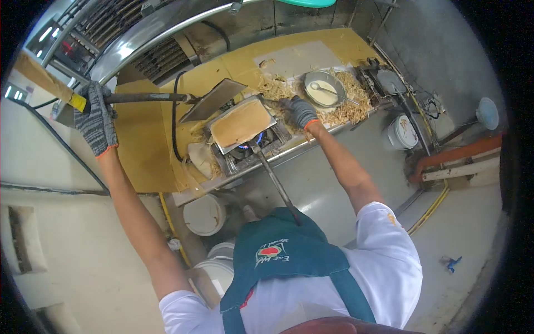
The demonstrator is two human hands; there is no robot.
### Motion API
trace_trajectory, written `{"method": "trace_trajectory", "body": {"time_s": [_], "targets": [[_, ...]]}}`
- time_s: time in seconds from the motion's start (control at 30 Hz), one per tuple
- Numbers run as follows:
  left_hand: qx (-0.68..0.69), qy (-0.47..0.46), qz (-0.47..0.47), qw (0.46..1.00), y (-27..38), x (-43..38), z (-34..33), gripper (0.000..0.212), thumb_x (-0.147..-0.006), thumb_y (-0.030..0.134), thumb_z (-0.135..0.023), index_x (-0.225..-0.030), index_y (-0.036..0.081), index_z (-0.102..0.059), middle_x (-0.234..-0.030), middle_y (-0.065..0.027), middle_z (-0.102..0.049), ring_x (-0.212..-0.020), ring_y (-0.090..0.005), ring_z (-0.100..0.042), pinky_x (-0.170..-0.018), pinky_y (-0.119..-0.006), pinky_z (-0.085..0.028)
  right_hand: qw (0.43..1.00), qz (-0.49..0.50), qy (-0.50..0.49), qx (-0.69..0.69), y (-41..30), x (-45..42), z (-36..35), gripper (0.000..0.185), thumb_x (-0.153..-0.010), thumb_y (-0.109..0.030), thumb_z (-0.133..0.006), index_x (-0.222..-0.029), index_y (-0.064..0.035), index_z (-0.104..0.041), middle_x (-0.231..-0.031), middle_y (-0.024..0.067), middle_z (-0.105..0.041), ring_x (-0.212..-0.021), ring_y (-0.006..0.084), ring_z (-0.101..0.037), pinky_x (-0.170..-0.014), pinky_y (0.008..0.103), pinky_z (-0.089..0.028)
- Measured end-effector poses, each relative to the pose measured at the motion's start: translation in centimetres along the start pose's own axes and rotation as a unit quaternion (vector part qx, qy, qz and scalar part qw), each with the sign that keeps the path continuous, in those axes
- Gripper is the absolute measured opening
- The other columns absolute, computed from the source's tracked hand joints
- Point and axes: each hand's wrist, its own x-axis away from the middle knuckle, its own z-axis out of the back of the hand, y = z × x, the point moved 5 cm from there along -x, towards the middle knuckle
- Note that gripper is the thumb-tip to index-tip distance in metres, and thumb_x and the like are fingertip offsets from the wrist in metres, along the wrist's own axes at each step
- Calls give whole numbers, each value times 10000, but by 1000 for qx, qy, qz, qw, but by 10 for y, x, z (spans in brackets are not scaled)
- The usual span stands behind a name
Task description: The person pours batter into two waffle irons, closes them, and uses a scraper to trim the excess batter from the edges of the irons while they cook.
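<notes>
My left hand (96, 112), in a grey knit glove, is closed around the dark long handle (144, 97) of a hinged flat iron mould. The mould's upper plate (213, 100) stands tilted up. A thin tan sheet of baked batter (241, 122) lies on its lower plate, over a gas burner (250, 144) with a blue flame. A second handle (277, 177) runs from the lower plate towards my apron. My right hand (301, 112), gloved too, is beside the mould, near a bowl of pale batter (324, 89) with a ladle (333, 92) in it; its fingers are blurred.
Curled tan scraps (348, 115) surround the bowl on the cardboard-lined bench (146, 142). A metal device (388, 81) stands at the bench's right end. White buckets (204, 215) are below the bench, and another bucket (403, 132) is at the right. A rounded metal rail (167, 33) crosses the upper left.
</notes>
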Motion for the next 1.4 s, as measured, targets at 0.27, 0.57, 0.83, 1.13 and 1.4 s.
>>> {"method": "trace_trajectory", "body": {"time_s": [0.27, 0.57, 0.83, 1.13, 1.4], "targets": [[-33, -3, -31, 999, -15, -23, -6, 241, -945, 270, -588, -986, 40, -645, -716, -24, -642, -505, -87, -517, -442, -241, -397, 997, -70, -14, -30, 15, -34, -35, 407, -853, -162, -566, -1257, -115, -564, -1100, 252, -612, -997, 385, -604, -825, 448, -501], [-135, -8, -80, 988, -28, -41, -12, 366, -885, 407, -635, -1002, 64, -686, -794, -61, -687, -718, -180, -639, -685, -342, -481, 993, -56, -22, -103, -198, 64, -19, 353, -932, -221, -419, -1213, -62, -561, -870, 243, -648, -753, 438, -632, -670, 504, -487], [89, -11, -67, 994, -10, -26, 4, 229, -926, 157, -617, -1103, 11, -603, -701, -43, -592, -616, -95, -546, -554, -261, -459, 980, -125, -152, -36, -307, 4, -7, 512, -872, -227, -464, -1365, -98, -415, -906, 257, -661, -822, 416, -650, -740, 520, -490], [-88, 45, -216, 971, -18, -29, 3, 234, -877, 147, -662, -1063, 13, -615, -812, -132, -660, -677, -190, -642, -601, -304, -528, 979, -116, -163, 38, -312, 3, -10, 481, -879, -185, -453, -1355, -125, -417, -887, 234, -673, -813, 395, -663, -700, 513, -500], [26, 49, -157, 986, -22, -27, 8, 237, -863, 163, -679, -1051, 27, -631, -806, -122, -655, -714, -196, -653, -646, -310, -535, 932, -85, -346, 65, -304, 112, 39, 599, -861, -117, -494, -1433, -167, -324, -812, 218, -657, -766, 397, -648, -628, 520, -489]]}}
